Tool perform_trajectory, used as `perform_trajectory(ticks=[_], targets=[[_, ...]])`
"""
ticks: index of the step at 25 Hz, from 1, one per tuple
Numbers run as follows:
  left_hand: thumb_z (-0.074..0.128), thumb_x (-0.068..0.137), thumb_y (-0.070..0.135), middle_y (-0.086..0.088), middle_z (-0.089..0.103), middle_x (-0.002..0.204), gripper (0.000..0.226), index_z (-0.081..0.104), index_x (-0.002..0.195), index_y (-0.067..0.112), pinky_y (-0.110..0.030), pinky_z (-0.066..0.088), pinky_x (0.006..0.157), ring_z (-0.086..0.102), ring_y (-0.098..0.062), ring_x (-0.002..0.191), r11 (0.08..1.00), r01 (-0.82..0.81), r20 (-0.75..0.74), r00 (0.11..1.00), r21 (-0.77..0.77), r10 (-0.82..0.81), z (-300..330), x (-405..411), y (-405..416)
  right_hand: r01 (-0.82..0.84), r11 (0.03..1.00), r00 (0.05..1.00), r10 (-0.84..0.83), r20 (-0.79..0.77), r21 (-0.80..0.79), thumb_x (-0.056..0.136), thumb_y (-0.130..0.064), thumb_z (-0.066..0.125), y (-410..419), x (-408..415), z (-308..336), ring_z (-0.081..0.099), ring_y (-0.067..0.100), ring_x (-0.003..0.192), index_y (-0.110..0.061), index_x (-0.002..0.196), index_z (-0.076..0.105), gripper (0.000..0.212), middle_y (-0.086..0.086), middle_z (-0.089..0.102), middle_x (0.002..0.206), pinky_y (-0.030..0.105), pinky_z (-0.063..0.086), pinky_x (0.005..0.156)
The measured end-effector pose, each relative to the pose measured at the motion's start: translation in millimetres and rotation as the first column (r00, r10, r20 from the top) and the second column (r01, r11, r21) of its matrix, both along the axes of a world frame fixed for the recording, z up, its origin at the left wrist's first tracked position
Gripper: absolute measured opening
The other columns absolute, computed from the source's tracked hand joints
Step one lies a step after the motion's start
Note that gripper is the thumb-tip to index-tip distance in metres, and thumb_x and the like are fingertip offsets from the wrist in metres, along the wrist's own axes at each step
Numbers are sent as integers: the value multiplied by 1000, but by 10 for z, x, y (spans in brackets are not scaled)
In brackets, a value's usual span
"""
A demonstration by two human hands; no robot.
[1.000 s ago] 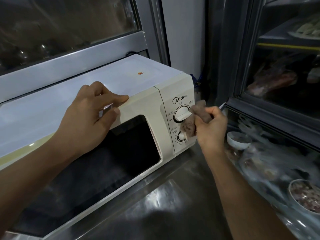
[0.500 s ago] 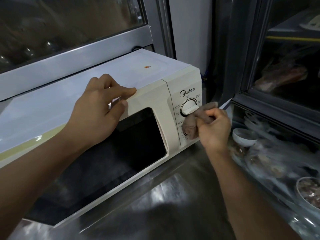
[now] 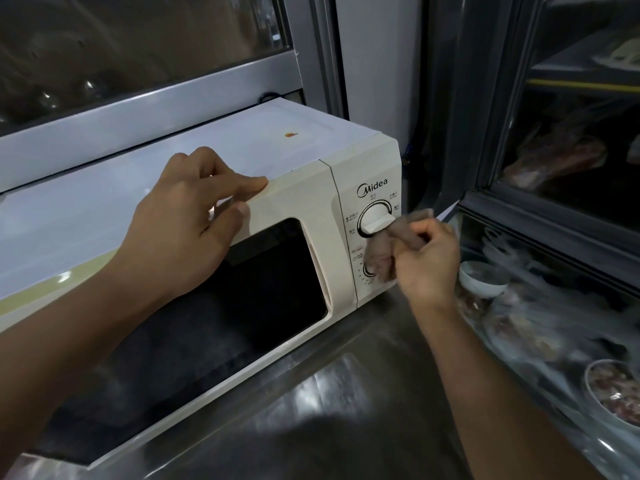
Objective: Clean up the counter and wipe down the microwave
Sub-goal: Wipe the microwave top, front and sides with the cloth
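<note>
While the left hand [image 3: 183, 220] still steadies the microwave [image 3: 294, 202], right-hand fingers [image 3: 420, 233] gripping the cloth [image 3: 384, 251] have shifted beside its dial [image 3: 375, 218], continuing the wipe.

Cream-white boxy microwave [image 3: 294, 202] sits on the steel counter [image 3: 311, 410], window behind it. Left hand [image 3: 187, 223] on its top front edge; right hand [image 3: 427, 261] holds a crumpled brownish cloth [image 3: 388, 247] against the control panel, right of the door. Small white ceramic bowl [image 3: 483, 280] right of the microwave.
</note>
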State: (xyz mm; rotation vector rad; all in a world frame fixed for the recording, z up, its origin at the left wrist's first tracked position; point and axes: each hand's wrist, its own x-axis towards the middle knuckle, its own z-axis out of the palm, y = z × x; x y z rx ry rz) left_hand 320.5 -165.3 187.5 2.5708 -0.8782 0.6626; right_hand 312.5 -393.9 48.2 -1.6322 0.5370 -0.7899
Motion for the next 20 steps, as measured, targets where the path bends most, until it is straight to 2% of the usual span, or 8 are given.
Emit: perform_trajectory(ticks=[2,3,5,8,12,15,18,20], targets=[[43,85,27,9,47,97,41,64,120,24,-32,36,76,44,-15,97,1000,-5,22,1000,9,5,-7,9,-1,-83,984,996,88,-19,158,80,2,65,-202,77,-21,65,27,92,-16,78,59,19,14,62,104,39,57,82],[43,85,26,8,48,97,41,64,120,24,-32,37,76,46,-17,98,1000,-5,33,999,11,5,-13,8,2,-114,980,993,116,-5,166,80,1,66,-232,92,-36,68,27,88,-18,78,60,20,13,66,98,43,58,77],[44,85,25,6,50,98,40,64,119,24,-34,38,77,47,-20,99,1000,-5,55,999,12,4,-14,12,11,-168,971,984,155,88,167,80,-1,67,-244,101,-56,70,19,80,-23,76,60,23,4,70,85,36,59,65],[46,86,26,6,49,98,38,64,119,26,-33,37,81,48,-21,102,1000,5,73,997,6,-5,-30,58,16,-239,946,967,212,143,220,79,-5,70,-292,76,-262,66,12,73,-30,70,59,28,-4,66,75,28,57,61],[46,87,26,6,47,99,37,64,119,26,-40,44,85,50,-25,106,1000,6,86,996,1,-6,-51,69,28,-213,940,973,229,-28,267,80,3,67,-230,-41,-696,64,29,68,-20,69,53,29,12,61,71,46,56,62],[45,86,26,5,48,100,39,64,119,25,-30,36,84,48,-24,108,1000,-3,74,997,-2,3,-51,57,10,-144,967,978,171,-120,210,79,-1,68,-200,-31,-654,65,28,75,-20,71,50,28,8,62,75,49,56,71],[44,85,27,4,49,101,41,64,120,25,-27,33,83,47,-23,109,1000,-12,60,998,-2,12,-25,36,16,-148,970,987,158,-40,194,77,0,70,-243,-2,-387,67,17,56,-22,68,51,30,-2,63,60,35,55,56],[44,86,28,3,48,101,40,63,121,26,-25,31,81,47,-22,107,1000,-18,82,996,18,17,-43,51,17,-190,954,982,180,64,230,77,0,70,-239,15,-304,65,22,45,-24,66,53,32,0,62,54,36,55,45]])
